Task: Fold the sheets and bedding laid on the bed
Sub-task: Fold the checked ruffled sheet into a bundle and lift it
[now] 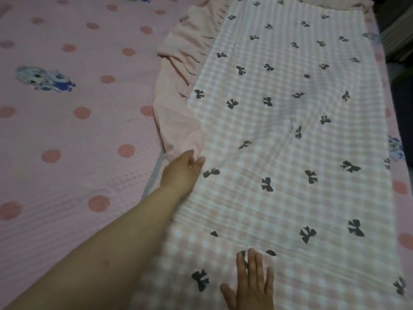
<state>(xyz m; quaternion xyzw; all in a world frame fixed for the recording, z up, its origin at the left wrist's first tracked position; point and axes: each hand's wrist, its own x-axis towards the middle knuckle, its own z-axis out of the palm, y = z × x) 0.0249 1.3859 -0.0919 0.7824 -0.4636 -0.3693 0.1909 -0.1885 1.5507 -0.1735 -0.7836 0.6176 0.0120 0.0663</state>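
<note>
On my feed the checked sheet (290,153), pink-and-white gingham scattered with dark bows, lies spread in a long band over the right half of the bed, running from 6 o'clock up to 12 o'clock. A plain pink ruffle (183,86) is gathered along its left edge, from about 11 o'clock down toward the centre of the view. The left hand (182,173) reaches in from 7 o'clock and pinches the lower end of that ruffle between curled fingers and thumb, right where it meets the gingham. The right hand (252,285), at 6 o'clock, lies flat on the sheet with fingers straight and spread, grasping nothing. Just left of the left wrist a grey strip (154,173) shows at the sheet's edge. Underneath everything, out to 9 o'clock, is the pink spotted bed cover (78,153) with a cartoon figure (44,79) printed on it
</note>
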